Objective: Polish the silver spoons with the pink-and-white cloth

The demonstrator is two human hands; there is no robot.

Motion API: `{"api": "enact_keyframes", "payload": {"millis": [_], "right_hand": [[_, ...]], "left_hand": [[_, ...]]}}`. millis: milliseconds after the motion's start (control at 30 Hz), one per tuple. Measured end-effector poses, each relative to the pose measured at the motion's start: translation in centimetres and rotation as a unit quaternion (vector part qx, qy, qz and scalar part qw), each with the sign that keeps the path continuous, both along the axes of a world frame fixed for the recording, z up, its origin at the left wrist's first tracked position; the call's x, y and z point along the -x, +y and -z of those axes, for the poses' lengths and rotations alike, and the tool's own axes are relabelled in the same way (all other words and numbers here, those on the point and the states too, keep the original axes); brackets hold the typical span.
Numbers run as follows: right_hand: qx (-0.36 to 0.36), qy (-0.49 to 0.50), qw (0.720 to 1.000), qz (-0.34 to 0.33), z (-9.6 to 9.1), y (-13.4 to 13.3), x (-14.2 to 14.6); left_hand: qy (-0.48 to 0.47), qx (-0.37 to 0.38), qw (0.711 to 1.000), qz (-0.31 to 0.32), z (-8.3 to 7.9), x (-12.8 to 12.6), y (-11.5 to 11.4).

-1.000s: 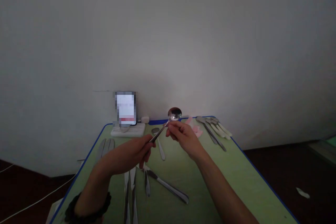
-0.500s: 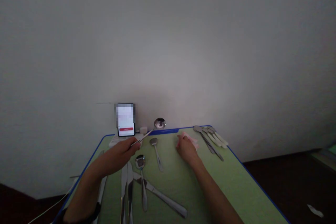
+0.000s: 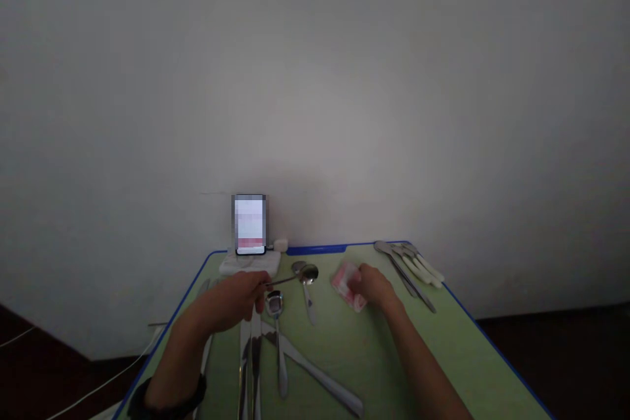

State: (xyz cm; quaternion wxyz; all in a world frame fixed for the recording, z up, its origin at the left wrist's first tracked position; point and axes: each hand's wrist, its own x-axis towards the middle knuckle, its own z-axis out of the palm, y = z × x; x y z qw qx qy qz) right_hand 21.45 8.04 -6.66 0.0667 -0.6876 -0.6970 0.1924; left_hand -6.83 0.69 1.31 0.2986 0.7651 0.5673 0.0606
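Dim room, plain grey wall [image 3: 315,79]; green table [image 3: 443,354] with a blue edge, and a phone [image 3: 250,226] propped on a white stand [image 3: 249,264] at its far side. Change noted: a second ago both hands met on the raised spoon [image 3: 309,273], the right one at its bowl. The right hand [image 3: 377,285] has since left it and gone to the pink cloth [image 3: 344,283], and the spoon has come down from wall height to just above the table. Spoon and cloth are therefore now apart, one in each hand. Left hand [image 3: 236,298]: fingers closed, pinching the end of the spoon handle, spoon nearly level, bowl pointing right and hanging over a second spoon [image 3: 301,268] that lies flat. The left forearm runs in from low left, with a dark band [image 3: 172,397] at the wrist. Right hand: palm down, fingers curled over the near edge of the cloth; whether the cloth is lifted or lies on the table cannot be told. More cutlery [image 3: 411,264] sits grouped at the far right corner; knives [image 3: 249,354] and a third spoon [image 3: 276,315] lie below the left hand.
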Motion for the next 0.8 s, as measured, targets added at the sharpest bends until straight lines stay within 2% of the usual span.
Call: {"api": "enact_keyframes", "payload": {"millis": [100, 167, 267, 367, 433, 500, 600, 700, 800], "right_hand": [[-0.024, 0.117, 0.991, -0.053, -1.7, -0.1, -0.1], [-0.072, 0.234, 0.967, -0.075, -3.5, -0.2, -0.2], [-0.138, 0.298, 0.943, -0.061, -6.5, -0.3, -0.1], [-0.167, 0.349, 0.922, -0.032, -9.0, -0.7, 0.4], [-0.166, 0.426, 0.889, -0.035, -10.1, -1.1, 0.8], [-0.146, 0.479, 0.864, -0.049, -10.9, -1.6, 1.1], [-0.134, 0.499, 0.851, -0.095, -11.8, -2.3, 1.1], [-0.094, 0.483, 0.846, -0.208, -12.8, -3.0, 0.5], [-0.105, 0.435, 0.849, -0.281, -13.4, -3.3, -0.1]], "left_hand": [[0.008, -0.032, 0.999, -0.005, -0.4, 0.1, -0.1], [-0.005, -0.067, 0.998, -0.001, -1.1, -0.2, -0.2], [-0.040, -0.128, 0.991, 0.000, -2.3, -0.9, -0.5], [-0.061, -0.109, 0.992, -0.013, -3.2, -1.7, -0.8], [-0.093, -0.078, 0.992, -0.028, -3.6, -2.0, -1.1], [-0.111, -0.077, 0.990, -0.049, -3.8, -2.3, -1.2], [-0.109, -0.127, 0.985, -0.047, -4.0, -2.6, -1.2], [-0.098, -0.188, 0.976, -0.051, -3.9, -2.6, -1.2], [-0.091, -0.220, 0.969, -0.063, -3.7, -2.5, -1.1]]}}
